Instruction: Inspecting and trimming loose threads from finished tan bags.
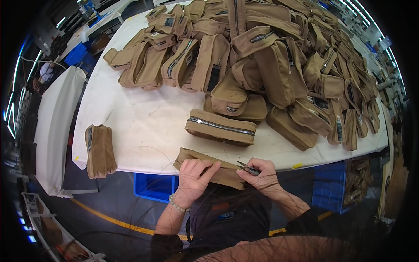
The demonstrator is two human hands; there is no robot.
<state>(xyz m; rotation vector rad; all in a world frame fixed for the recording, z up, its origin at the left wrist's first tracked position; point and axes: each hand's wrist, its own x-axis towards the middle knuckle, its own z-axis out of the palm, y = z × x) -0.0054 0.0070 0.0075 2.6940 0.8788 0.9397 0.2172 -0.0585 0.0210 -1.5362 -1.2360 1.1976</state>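
Note:
A tan fabric pouch (229, 175) lies at the table's near edge in front of my body. My left hand (192, 180) grips its left part, with fingers and thumb pressed on the upper side. In my right hand (265, 178) is a pair of small dark thread snips (252, 170), blades pointing left over the pouch. That hand's fingers also touch the pouch's right end. Just beyond lies another tan pouch (220, 130), its silver-toothed zipper showing along the side. Off to the left, a single tan pouch (101, 150) stands at the table corner.
A large heap of tan pouches (279, 74) covers the far and right parts of the white table (131, 126). Below the near edge are a blue bin (146, 190) and, at right, a blue crate (327, 187). Another white-covered table (56, 131) stands at left.

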